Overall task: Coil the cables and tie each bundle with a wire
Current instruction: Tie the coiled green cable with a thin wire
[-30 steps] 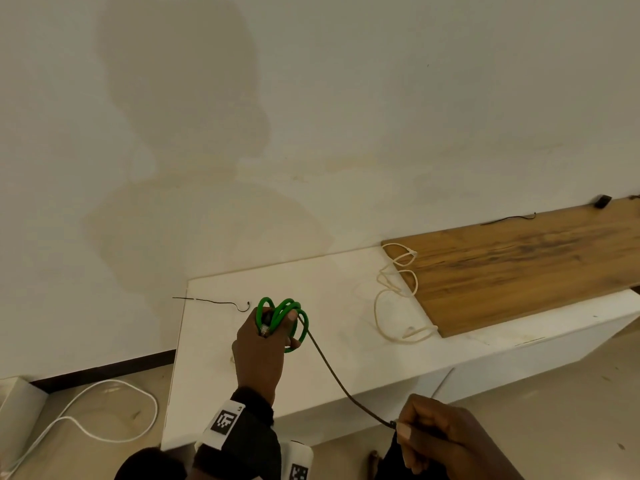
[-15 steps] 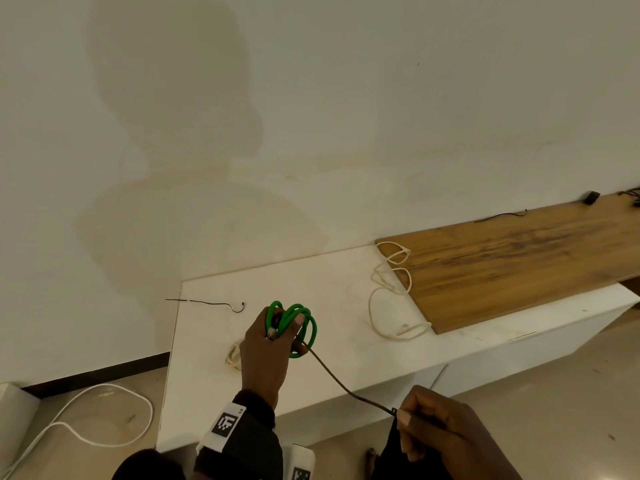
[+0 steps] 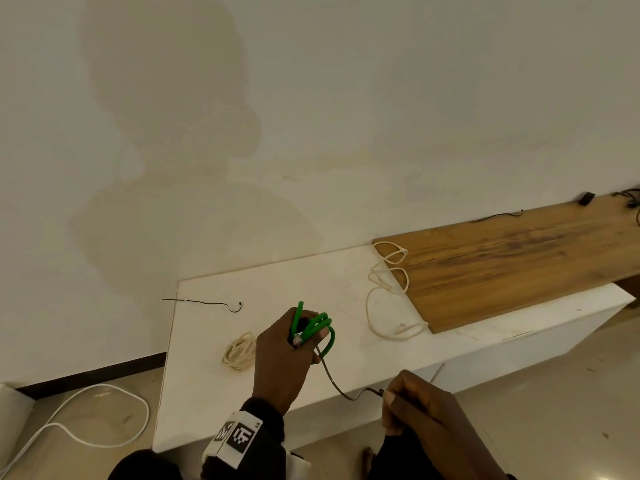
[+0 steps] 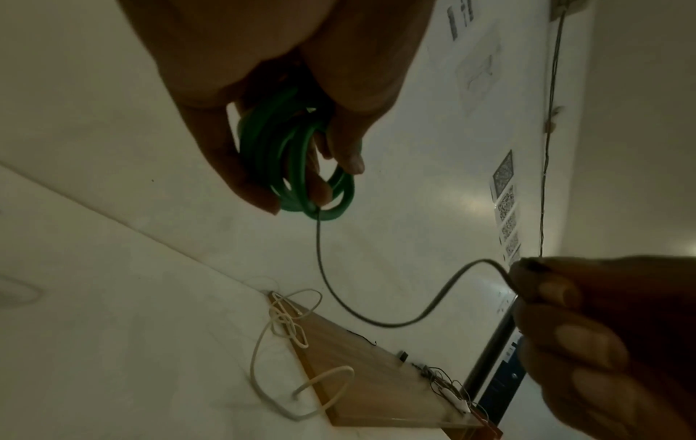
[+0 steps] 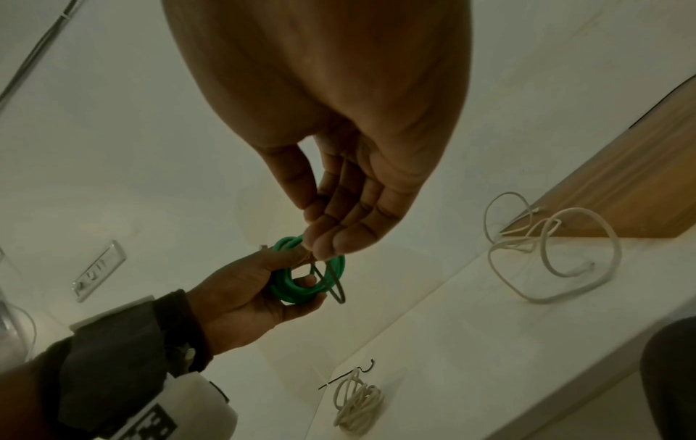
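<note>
My left hand (image 3: 291,351) grips a coiled green cable (image 3: 317,327) above the white bench (image 3: 450,348); the coil (image 4: 301,166) sits between thumb and fingers. A thin dark tie wire (image 3: 332,375) runs from the coil down to my right hand (image 3: 426,414), which pinches its free end (image 4: 516,274). The wire now sags in a curve. In the right wrist view, my right hand's fingertips (image 5: 327,238) hold the wire just above the green coil (image 5: 301,285).
A tied cream cable bundle (image 3: 239,351) lies left of my left hand. A loose cream cable (image 3: 388,292) sprawls at the wooden board's (image 3: 502,265) corner. Another dark tie wire (image 3: 207,303) lies at the bench's back left. A white cable (image 3: 86,417) loops on the floor.
My left hand with the green coil has shifted right and nearer. The tie wire, taut a second ago, now hangs slack in a curve toward my right hand. The tied cream bundle has come into view.
</note>
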Action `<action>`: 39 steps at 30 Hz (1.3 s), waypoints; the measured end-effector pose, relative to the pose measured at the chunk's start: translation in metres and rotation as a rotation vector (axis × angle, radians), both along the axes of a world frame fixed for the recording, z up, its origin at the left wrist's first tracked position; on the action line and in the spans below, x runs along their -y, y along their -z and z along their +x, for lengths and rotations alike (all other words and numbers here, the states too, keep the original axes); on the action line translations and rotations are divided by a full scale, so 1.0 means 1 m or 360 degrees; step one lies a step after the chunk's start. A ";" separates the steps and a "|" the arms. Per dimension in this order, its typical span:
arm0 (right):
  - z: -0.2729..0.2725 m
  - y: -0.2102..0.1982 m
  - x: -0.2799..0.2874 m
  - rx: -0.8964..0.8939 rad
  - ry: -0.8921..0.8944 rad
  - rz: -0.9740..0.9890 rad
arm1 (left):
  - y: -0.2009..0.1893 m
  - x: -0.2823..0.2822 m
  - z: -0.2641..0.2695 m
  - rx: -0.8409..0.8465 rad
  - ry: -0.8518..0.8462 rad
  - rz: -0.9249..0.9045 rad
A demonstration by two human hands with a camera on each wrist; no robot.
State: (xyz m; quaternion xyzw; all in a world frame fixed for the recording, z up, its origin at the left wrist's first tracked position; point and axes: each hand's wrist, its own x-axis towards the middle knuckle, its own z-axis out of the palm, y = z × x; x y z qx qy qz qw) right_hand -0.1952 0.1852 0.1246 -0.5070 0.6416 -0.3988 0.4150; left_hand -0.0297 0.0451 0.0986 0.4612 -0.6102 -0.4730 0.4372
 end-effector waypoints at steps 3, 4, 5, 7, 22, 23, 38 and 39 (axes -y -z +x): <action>0.001 -0.007 -0.003 0.0108 0.0057 -0.0101 | 0.002 0.003 0.003 0.0040 -0.0063 0.0029; 0.000 -0.009 -0.005 0.0171 0.0081 -0.0109 | 0.002 0.004 0.006 0.0026 -0.0082 0.0058; -0.001 -0.010 -0.006 0.0244 0.0102 -0.0095 | 0.002 0.005 0.007 0.0010 -0.0090 0.0078; -0.003 -0.010 -0.006 0.0347 0.0117 -0.0023 | 0.002 0.005 0.008 -0.0022 -0.0087 0.0095; 0.001 -0.001 0.027 -0.0294 -0.0080 0.0210 | -0.014 -0.018 -0.011 -0.0050 0.0138 0.0256; 0.000 -0.002 0.025 -0.0412 -0.0116 0.0246 | -0.015 -0.017 -0.008 -0.0064 0.0125 0.0279; -0.008 -0.007 0.023 -0.0609 -0.0087 -0.0005 | -0.006 -0.006 -0.012 0.0141 -0.0076 0.0312; -0.007 -0.009 0.023 -0.0572 -0.0066 0.0005 | -0.006 -0.007 -0.012 0.0133 -0.0087 0.0284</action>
